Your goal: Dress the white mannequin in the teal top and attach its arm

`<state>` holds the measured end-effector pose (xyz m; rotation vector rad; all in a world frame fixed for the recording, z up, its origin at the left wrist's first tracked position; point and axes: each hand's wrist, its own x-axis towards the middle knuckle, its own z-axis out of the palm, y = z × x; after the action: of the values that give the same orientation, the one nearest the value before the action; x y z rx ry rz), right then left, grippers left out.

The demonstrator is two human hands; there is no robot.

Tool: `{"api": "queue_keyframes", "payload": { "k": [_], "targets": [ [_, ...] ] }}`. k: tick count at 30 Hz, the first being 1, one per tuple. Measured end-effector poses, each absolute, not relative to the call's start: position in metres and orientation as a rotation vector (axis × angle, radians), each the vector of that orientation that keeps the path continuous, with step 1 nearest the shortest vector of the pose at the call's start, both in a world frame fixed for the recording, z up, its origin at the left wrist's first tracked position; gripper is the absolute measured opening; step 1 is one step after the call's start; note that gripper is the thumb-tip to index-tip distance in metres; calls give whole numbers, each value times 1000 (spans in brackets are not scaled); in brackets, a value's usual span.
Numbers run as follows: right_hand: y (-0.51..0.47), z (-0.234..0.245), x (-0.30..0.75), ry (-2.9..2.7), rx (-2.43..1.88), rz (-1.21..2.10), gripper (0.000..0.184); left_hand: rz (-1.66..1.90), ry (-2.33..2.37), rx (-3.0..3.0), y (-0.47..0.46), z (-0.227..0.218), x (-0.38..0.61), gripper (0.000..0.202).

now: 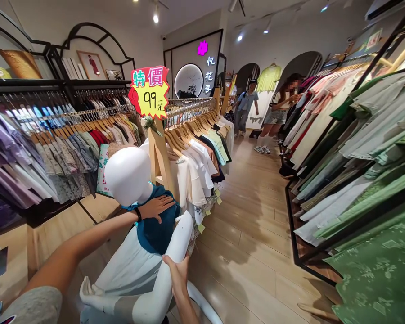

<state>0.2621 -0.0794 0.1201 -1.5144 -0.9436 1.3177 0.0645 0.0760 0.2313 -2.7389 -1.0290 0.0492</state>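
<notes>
A white, faceless child-size mannequin head [128,175] tilts toward the left, above a teal top [155,229] and a pale skirt [124,270]. My left hand [154,208] lies flat on the teal top at the shoulder, with a black band on the wrist. My right hand [178,274] wraps around the smooth white mannequin arm [180,238] below the chest. A second white mannequin limb [94,297] shows at the lower left.
A rack of light shirts on wooden hangers [195,130] stands just beyond the mannequin, with a yellow-and-red 99 price sign [150,92] on its post. Dense clothing racks line both sides of the wooden floor [243,252]. Two people [276,112] stand farther along the aisle.
</notes>
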Motion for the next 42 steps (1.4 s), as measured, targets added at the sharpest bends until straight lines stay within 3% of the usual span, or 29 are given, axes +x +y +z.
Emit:
{"api": "queue_keyframes", "payload": {
  "k": [7,9,12,15,24,29,36,42],
  "targets": [
    [-75,116,252,-852,-1508,1377,75,22,-1177,-2841,57,244,63,99],
    [-71,116,246,-833,-1535,1385,82,-38,-1297,-2880,53,248,71,87],
    [-67,119,240,-796,-1545,1397,90,-238,-1548,-2799,50,246,85,52],
    [-66,123,239,-785,-1547,1368,92,-366,-1638,-2713,53,240,90,40],
    [-71,126,241,-855,-1644,1337,94,-12,-1186,-2955,63,260,60,44],
    [-73,127,237,-861,-1618,1323,95,149,-1110,-2875,69,265,70,68],
    [-71,122,236,-772,-1624,1314,90,13,-917,-2813,69,258,76,26],
    [-73,108,236,-746,-1539,1296,88,-18,-913,-2814,68,255,67,23]
  ]
}}
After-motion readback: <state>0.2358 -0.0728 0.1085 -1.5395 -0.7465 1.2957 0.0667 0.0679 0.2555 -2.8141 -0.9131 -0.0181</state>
